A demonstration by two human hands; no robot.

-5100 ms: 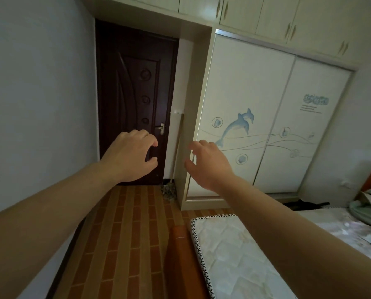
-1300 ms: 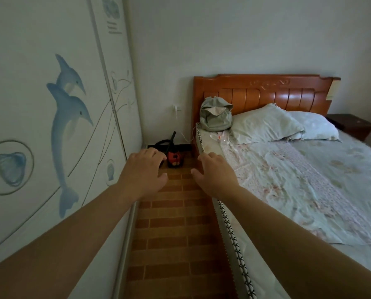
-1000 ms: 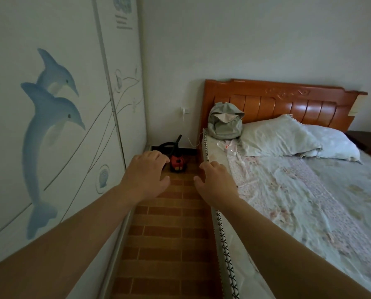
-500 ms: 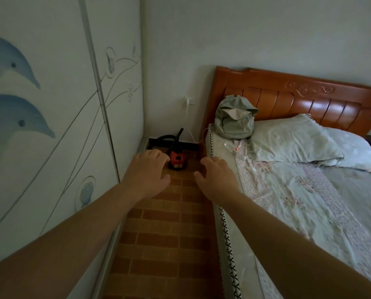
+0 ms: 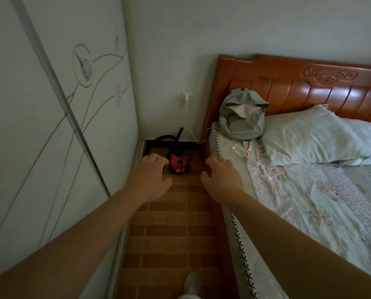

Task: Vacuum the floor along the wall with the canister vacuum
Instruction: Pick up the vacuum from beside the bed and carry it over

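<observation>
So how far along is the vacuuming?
Done: nothing visible. The red canister vacuum sits by the far wall, its black hose looped behind it. In hand: nothing; left hand and right hand reach toward it, both empty. Left: pick up the hose, then vacuum the brick-pattern floor along that wall.
</observation>
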